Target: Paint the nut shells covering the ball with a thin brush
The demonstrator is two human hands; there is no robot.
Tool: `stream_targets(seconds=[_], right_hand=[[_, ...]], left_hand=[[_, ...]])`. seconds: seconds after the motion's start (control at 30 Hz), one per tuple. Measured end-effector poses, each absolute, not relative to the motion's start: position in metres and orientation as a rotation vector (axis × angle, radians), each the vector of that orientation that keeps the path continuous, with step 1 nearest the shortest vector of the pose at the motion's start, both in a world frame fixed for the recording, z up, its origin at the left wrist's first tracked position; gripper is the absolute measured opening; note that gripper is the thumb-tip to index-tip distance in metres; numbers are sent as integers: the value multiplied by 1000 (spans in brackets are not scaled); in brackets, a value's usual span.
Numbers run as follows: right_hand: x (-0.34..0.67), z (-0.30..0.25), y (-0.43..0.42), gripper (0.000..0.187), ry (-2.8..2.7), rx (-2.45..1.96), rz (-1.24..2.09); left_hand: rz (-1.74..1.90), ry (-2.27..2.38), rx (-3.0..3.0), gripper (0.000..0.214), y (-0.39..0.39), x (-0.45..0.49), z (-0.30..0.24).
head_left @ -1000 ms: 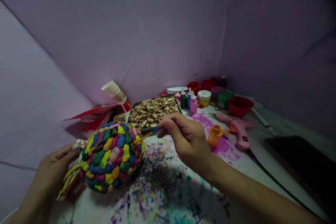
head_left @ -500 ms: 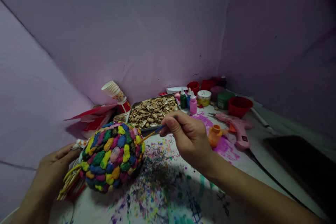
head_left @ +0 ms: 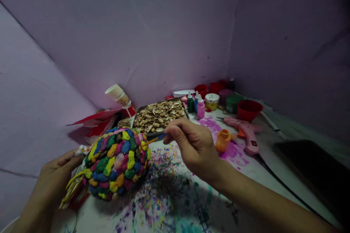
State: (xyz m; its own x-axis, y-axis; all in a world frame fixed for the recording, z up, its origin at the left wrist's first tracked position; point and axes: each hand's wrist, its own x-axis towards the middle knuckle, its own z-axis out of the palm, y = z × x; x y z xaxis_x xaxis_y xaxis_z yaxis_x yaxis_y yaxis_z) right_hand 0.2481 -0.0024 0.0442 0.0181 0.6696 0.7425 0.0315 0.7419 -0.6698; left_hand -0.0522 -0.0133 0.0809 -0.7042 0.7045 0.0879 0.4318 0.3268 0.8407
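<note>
A ball covered in painted shells [head_left: 117,162], in blue, yellow, green, pink and orange, sits low at the left over a paint-spattered white surface [head_left: 175,204]. My left hand [head_left: 56,174] holds it from behind on its left side, fingers wrapped round its woven base. My right hand [head_left: 193,145] pinches a thin paintbrush [head_left: 154,139], whose tip touches the ball's upper right side. An open orange paint bottle [head_left: 222,140] stands just right of my right hand.
A metal tray of peanut shells [head_left: 160,114] lies behind the ball. Small paint bottles [head_left: 197,105], jars and red bowls [head_left: 248,110] line the back. A pink glue gun [head_left: 246,131] with a black cord lies at right. Stacked paper cups [head_left: 120,97] lean at the purple wall.
My right hand has shifted slightly left and the brush tip has moved along the ball's upper right side. My left hand and the ball have stayed put.
</note>
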Motion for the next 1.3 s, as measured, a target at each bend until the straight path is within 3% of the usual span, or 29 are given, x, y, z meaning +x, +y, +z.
stream_targets(seconds=[1.3], right_hand=[[248,39,-1,21,-1412,-632,611]], left_hand=[[1317,2304,914,16,-16,-30,94]])
